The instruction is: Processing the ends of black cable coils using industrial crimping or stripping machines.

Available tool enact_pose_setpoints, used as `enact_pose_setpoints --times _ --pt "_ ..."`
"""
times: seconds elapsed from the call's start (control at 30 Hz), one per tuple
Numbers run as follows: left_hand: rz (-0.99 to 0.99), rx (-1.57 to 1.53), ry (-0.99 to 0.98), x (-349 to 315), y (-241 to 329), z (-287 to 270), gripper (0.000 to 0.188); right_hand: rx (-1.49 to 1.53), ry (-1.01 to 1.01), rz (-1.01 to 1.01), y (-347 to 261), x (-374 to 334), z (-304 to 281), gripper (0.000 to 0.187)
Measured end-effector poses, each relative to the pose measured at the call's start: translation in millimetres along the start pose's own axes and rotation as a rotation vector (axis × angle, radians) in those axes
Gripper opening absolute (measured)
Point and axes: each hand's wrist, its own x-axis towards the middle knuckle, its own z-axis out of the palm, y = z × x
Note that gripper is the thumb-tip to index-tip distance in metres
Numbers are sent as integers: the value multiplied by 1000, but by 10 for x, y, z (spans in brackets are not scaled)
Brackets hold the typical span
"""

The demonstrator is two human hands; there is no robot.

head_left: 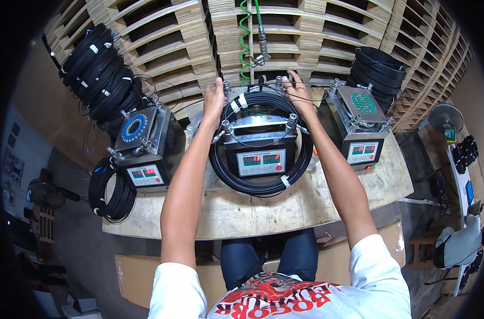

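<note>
A black cable coil (pixel 216 169) with white ties hangs around the middle bench machine (pixel 260 142), which has a metal top with corner posts and a lit red display. My left hand (pixel 215 100) is beside the far left corner of this machine, fingers stretched out and pointing away from me. At the far right corner, my right hand (pixel 299 94) has its fingers spread next to a corner post (pixel 279 81). A thin black cable runs by the right hand; whether the fingers touch it, I cannot tell. Green pins show on the machine's top, partly behind the coil.
Similar machines stand left (pixel 141 141) and right (pixel 361 119) on the wooden table (pixel 252 218). Stacked cable coils (pixel 101 80) rise at the left, others (pixel 377 72) at the right. Wooden pallets (pixel 311 32) line the back. A green coiled air hose (pixel 244 37) hangs behind the middle machine.
</note>
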Motion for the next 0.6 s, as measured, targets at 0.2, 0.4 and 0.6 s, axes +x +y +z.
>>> enact_pose_setpoints --times 0.2,0.4,0.6 --pt "46 84 36 195 -163 -79 86 -176 -29 -73 -50 -15 66 59" --pt "22 281 95 21 -18 34 85 -45 -77 -101 122 54 -36 56" --pt "69 313 120 -66 44 -1 90 -4 -104 -49 17 2 9 54"
